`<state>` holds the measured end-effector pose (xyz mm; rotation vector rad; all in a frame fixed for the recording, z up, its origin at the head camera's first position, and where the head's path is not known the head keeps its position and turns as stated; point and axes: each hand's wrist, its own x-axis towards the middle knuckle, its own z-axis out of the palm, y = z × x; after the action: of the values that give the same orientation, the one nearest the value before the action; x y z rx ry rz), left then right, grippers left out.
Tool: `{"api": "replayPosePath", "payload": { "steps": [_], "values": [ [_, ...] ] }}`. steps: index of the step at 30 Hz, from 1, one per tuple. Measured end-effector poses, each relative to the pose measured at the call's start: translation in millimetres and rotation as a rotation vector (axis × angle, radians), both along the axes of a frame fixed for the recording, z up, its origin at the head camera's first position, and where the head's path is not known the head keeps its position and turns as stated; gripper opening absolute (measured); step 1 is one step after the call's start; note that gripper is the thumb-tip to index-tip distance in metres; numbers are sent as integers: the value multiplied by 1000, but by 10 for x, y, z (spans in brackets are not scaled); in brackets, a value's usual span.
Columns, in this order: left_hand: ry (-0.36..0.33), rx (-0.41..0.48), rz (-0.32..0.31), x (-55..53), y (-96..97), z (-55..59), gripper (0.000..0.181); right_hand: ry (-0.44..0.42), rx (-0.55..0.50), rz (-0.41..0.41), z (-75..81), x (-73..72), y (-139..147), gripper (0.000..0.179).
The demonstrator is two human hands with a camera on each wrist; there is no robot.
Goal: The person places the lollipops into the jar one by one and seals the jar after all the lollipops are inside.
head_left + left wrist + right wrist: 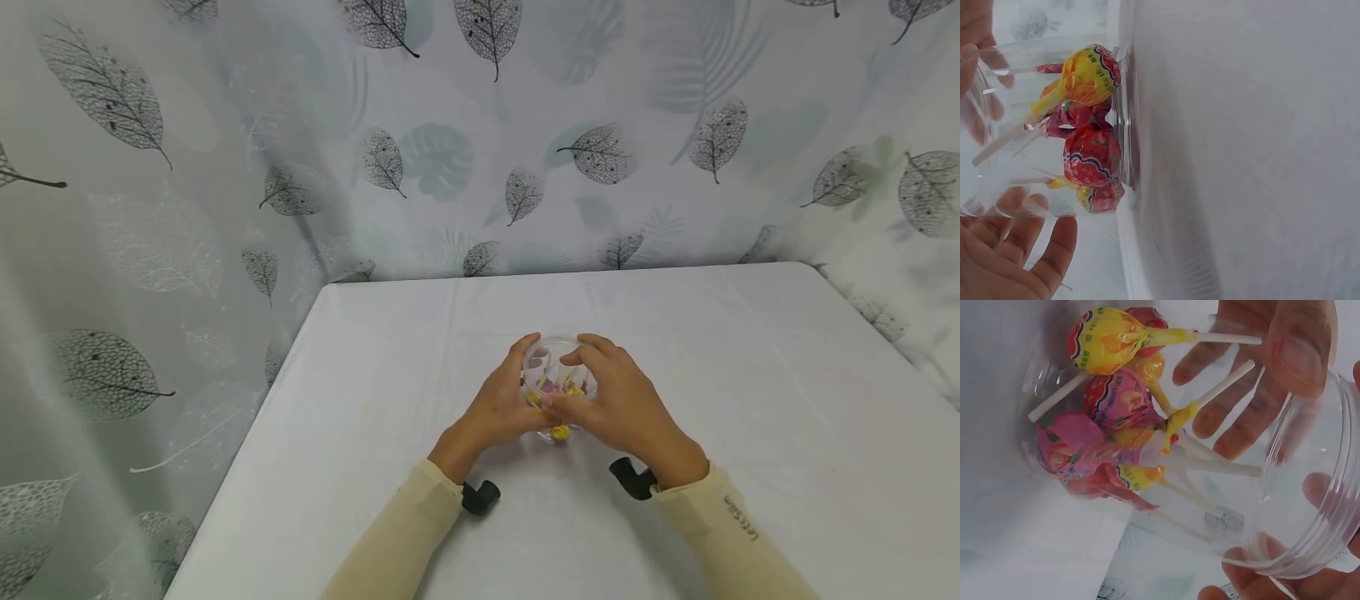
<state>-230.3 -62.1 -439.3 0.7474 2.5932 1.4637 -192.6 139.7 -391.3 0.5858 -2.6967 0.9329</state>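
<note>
A clear round jar [553,360] stands upright between both hands, its base right at the white tabletop. Wrapped lollipops [1110,340] lie inside with their sticks pointing mostly upward; the wrappers are yellow, red and pink. My left hand [497,410] holds the jar's left side, thumb in front and fingers reaching round behind, which show through the plastic in the right wrist view. Curled over the ridged top [1310,487] from the right is my right hand [624,407], its thumb across the near side. In the left wrist view a red lollipop [1092,156] rests near the jar's bottom.
The jar is near the middle of a white-covered table [750,400]. Leaf-patterned curtains [480,167] hang behind it and at both sides. Black curved pieces [480,497] stick out at both wrists, by the cream sleeves [397,533].
</note>
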Motion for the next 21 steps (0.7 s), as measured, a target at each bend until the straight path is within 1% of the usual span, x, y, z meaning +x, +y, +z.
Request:
{"api": "replayPosePath", "payload": {
  "steps": [3, 5, 10, 12, 16, 21],
  "values": [
    [10, -7, -2, -3, -1, 0, 115, 35, 23, -13, 2, 0, -11, 52],
    [8, -7, -2, -2, -3, 1, 116, 35, 38, -9, 11, -5, -8, 52],
    [-15, 0, 5, 4, 2, 2, 116, -43, 35, 28, 48, -12, 27, 50],
    [-13, -1, 5, 5, 7, 1, 116, -53, 28, 33, 53, -10, 38, 49],
    [-4, -1, 3, 5, 17, -1, 117, -9, 32, 24, 37, -4, 37, 48],
    [9, 1, 2, 2, 13, -8, 117, 66, 33, -19, 3, 20, -13, 49]
  ]
}}
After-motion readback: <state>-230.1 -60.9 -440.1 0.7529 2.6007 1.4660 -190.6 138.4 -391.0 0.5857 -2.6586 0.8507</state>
